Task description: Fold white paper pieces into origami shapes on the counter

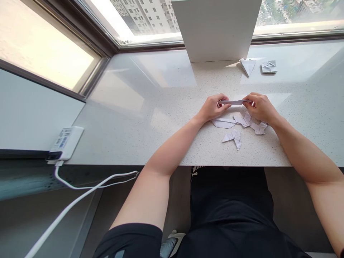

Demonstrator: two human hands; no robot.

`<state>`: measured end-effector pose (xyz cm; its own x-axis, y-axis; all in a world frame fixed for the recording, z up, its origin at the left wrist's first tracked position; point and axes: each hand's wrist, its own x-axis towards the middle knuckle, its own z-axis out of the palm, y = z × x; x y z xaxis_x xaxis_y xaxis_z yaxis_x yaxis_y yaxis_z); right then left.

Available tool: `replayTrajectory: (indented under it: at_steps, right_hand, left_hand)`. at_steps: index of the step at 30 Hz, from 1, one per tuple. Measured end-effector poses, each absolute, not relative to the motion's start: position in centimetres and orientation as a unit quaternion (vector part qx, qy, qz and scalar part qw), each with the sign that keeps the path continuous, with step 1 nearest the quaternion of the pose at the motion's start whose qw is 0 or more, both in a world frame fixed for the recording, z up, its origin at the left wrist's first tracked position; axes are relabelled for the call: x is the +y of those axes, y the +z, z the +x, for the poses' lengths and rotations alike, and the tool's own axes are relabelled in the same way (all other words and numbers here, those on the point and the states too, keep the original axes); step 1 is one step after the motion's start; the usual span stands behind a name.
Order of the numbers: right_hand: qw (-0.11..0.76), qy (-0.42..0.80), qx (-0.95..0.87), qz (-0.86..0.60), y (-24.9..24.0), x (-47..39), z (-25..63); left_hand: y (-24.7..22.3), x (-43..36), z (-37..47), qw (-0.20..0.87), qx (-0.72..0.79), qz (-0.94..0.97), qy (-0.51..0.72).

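Note:
A narrow folded strip of white paper (pixel 236 103) stretches level between my two hands, just above the countertop. My left hand (pixel 213 107) pinches its left end between thumb and fingers. At the other end, my right hand (pixel 260 105) grips it the same way. Below the hands lie several folded paper pieces: a long flat one (pixel 224 123) near my left wrist, a winged one (pixel 243 119) in the middle, another (pixel 259 128) by my right wrist, and a three-pointed one (pixel 233 138) closest to me.
Farther back on the speckled white countertop (pixel 161 143) sit a folded paper triangle (pixel 247 67) and a folded paper square (pixel 268 66). A grey-white pillar (pixel 217 32) rises between the windows. At left, a white power bank (pixel 67 142) has a white cable (pixel 72 202) plugged in.

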<state>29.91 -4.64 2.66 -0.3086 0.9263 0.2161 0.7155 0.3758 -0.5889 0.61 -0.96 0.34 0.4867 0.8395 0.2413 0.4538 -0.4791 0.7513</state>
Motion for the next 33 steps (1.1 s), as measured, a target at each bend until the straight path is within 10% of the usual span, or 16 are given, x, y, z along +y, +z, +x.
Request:
replayTrajectory:
  at_steps: [11,20,33]
  right_hand:
    - [0.222,0.183,-0.773,-0.565,4.2,-4.5,33.0]
    - [-0.031,0.231,-0.697,-0.678,7.4,-4.6,37.9]
    - [-0.034,0.269,-0.714,-0.646,6.6,-4.7,36.5]
  left_hand:
    - [0.5,-1.0,0.6,0.331,0.438,0.767,0.331]
    - [-0.2,-0.5,0.6,0.334,0.427,0.763,0.352]
    - [-1.3,0.1,0.2,0.337,0.437,0.751,0.364]
